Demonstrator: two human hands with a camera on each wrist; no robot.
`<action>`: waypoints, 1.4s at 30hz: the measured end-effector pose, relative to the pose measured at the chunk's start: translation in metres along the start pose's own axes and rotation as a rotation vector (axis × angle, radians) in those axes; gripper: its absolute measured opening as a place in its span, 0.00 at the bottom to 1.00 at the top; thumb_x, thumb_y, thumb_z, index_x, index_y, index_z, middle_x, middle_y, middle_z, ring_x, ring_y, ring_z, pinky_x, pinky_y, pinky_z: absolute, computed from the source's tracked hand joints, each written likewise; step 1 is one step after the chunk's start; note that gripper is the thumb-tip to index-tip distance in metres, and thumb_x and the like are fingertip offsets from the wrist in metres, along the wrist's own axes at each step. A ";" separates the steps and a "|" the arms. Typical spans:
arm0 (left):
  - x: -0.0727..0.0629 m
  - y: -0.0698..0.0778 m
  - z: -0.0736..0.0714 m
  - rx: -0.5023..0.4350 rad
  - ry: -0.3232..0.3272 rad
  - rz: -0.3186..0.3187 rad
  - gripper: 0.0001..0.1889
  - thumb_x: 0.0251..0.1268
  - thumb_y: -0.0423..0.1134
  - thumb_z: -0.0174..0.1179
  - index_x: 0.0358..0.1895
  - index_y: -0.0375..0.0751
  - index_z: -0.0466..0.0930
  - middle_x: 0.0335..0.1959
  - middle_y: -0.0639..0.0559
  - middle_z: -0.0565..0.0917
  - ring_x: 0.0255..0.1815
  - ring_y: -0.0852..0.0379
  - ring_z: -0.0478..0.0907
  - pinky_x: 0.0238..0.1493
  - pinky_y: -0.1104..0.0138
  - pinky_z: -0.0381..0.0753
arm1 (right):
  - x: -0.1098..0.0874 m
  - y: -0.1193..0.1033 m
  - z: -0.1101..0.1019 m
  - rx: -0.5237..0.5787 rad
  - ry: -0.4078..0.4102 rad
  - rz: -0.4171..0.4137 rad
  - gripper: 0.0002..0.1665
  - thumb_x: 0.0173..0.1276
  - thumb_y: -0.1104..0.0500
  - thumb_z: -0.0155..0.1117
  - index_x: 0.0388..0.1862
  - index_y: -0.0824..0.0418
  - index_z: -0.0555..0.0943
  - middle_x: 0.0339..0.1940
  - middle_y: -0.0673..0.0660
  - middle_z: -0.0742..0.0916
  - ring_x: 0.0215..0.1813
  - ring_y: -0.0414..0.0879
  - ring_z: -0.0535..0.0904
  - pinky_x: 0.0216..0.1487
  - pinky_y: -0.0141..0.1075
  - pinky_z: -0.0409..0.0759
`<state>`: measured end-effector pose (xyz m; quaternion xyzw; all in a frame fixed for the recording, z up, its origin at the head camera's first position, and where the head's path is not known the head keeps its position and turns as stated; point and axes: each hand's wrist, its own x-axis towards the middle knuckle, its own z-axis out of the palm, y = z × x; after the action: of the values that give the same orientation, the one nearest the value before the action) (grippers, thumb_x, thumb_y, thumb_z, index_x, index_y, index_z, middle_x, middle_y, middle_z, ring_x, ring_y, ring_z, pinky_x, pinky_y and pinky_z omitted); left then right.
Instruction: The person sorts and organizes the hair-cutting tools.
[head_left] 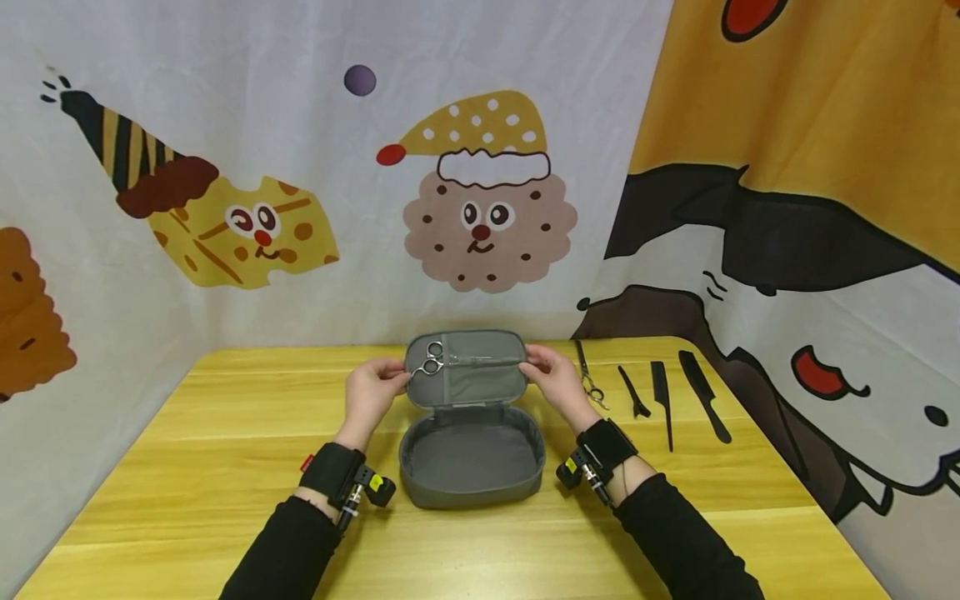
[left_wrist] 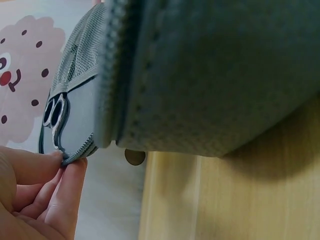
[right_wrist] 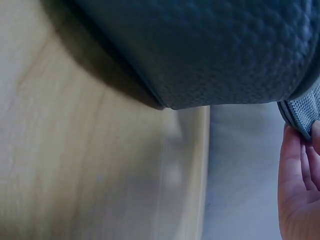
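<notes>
Nearest me on the bench [head_left: 262, 467] sits a grey case [head_left: 472, 492], its base towards the person and its floor in plain sight; I can make out no tool in there. Behind it the lid [head_left: 426, 389] is raised, its inner side facing the person. The left hand [head_left: 371, 396] pinches one side edge between thumb and fingers, and the right hand [head_left: 557, 379] has the opposite edge in a like grip, so neither carries a tool.

As I judge it, the work is only partly along. One pair of scissors [head_left: 441, 360] lies tucked in the lid's mesh pocket [head_left: 483, 390], finger rings sticking out at the left. Outside, beyond the right wrist, lie a second pair of scissors [head_left: 586, 372], a black clip [head_left: 633, 390], a tail comb [head_left: 660, 385] and a broad comb [head_left: 701, 383], none of them stowed. The lid isn't closed either. Farthest off hangs the cartoon curtain [head_left: 300, 92].
</notes>
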<state>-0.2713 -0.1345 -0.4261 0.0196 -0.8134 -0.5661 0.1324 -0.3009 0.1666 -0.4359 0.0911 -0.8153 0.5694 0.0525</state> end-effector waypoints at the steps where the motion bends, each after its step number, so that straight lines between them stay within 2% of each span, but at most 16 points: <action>1: 0.000 0.000 0.000 0.001 -0.004 -0.005 0.11 0.60 0.29 0.68 0.45 0.27 0.85 0.38 0.35 0.87 0.36 0.46 0.86 0.35 0.67 0.86 | 0.000 0.000 0.000 -0.007 0.004 0.007 0.21 0.72 0.62 0.64 0.63 0.62 0.79 0.48 0.62 0.87 0.51 0.55 0.82 0.53 0.49 0.81; 9: 0.002 -0.003 0.001 0.022 -0.031 -0.013 0.15 0.58 0.26 0.69 0.48 0.24 0.84 0.39 0.34 0.87 0.41 0.43 0.86 0.39 0.64 0.86 | 0.001 -0.001 0.000 -0.054 -0.006 0.030 0.23 0.71 0.64 0.64 0.65 0.64 0.78 0.50 0.63 0.86 0.52 0.55 0.81 0.51 0.42 0.82; 15: 0.002 -0.004 0.000 0.047 -0.079 -0.024 0.17 0.59 0.27 0.68 0.52 0.24 0.82 0.42 0.34 0.86 0.46 0.41 0.84 0.45 0.60 0.85 | -0.001 -0.001 -0.002 -0.045 -0.041 0.046 0.25 0.72 0.64 0.63 0.67 0.66 0.75 0.52 0.65 0.85 0.54 0.56 0.80 0.53 0.43 0.82; 20: 0.003 -0.007 -0.001 0.098 -0.097 -0.019 0.18 0.59 0.29 0.69 0.52 0.25 0.83 0.42 0.36 0.87 0.46 0.41 0.84 0.47 0.56 0.83 | -0.001 0.001 -0.003 -0.055 -0.064 0.054 0.26 0.72 0.65 0.63 0.68 0.66 0.74 0.53 0.66 0.85 0.55 0.57 0.80 0.54 0.44 0.81; 25: 0.003 -0.008 -0.002 0.110 -0.122 -0.030 0.18 0.59 0.29 0.69 0.52 0.25 0.82 0.43 0.35 0.86 0.46 0.40 0.84 0.49 0.54 0.82 | -0.001 0.003 -0.003 -0.045 -0.088 0.073 0.26 0.72 0.66 0.63 0.67 0.69 0.74 0.55 0.67 0.84 0.57 0.58 0.79 0.54 0.44 0.81; 35: 0.003 -0.010 -0.001 0.143 -0.160 -0.064 0.17 0.60 0.30 0.69 0.52 0.26 0.83 0.46 0.36 0.86 0.47 0.41 0.83 0.50 0.54 0.82 | -0.002 0.005 -0.004 -0.039 -0.133 0.121 0.25 0.73 0.65 0.62 0.67 0.70 0.73 0.58 0.68 0.82 0.60 0.60 0.77 0.57 0.45 0.79; 42: 0.004 -0.012 -0.002 0.162 -0.184 -0.067 0.17 0.60 0.31 0.69 0.51 0.26 0.83 0.43 0.36 0.86 0.46 0.41 0.84 0.49 0.54 0.82 | -0.004 0.006 -0.006 -0.042 -0.169 0.169 0.27 0.74 0.63 0.61 0.68 0.71 0.71 0.62 0.71 0.79 0.64 0.62 0.74 0.60 0.48 0.77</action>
<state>-0.2757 -0.1411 -0.4358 0.0054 -0.8640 -0.5022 0.0363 -0.2979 0.1747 -0.4405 0.0684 -0.8332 0.5451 -0.0626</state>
